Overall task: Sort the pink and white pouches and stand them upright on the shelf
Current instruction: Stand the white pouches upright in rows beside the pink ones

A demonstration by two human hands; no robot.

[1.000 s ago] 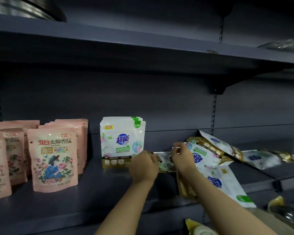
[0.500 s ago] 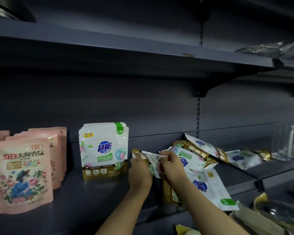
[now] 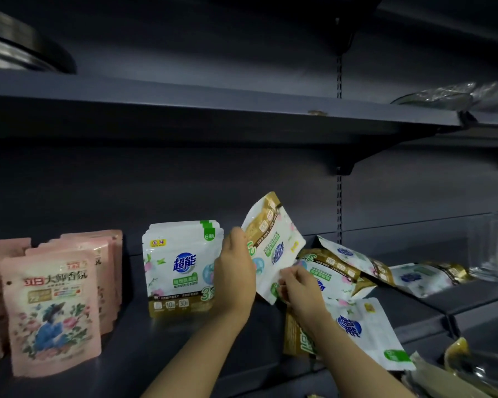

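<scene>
Here, a white pouch (image 3: 273,248) was held tilted above the shelf (image 3: 133,357), its gold end uppermost and its print upside down. The left hand (image 3: 235,271) gripped the pouch's left edge, fingers curled round it; the right hand (image 3: 298,285) pinched the lower edge between thumb and fingertips. So both grips were closed on the same pouch, which touched no surface. Just left of it, a row of white pouches (image 3: 179,265) stood upright on the shelf, one behind another, partly hidden by the left hand. Farther left, well apart from these, pink pouches (image 3: 51,311) stood upright in several rows, the front one nearest the shelf edge. To the right of the held pouch, a heap of white pouches (image 3: 345,268) lay flat or slanted, overlapping one another. One loose pouch (image 3: 365,331) from this heap hung over the shelf's front edge beneath the right forearm. Clear drinking glasses (image 3: 495,248) stood at the far right, beside the heap. An upper shelf (image 3: 213,110) ran above.
</scene>
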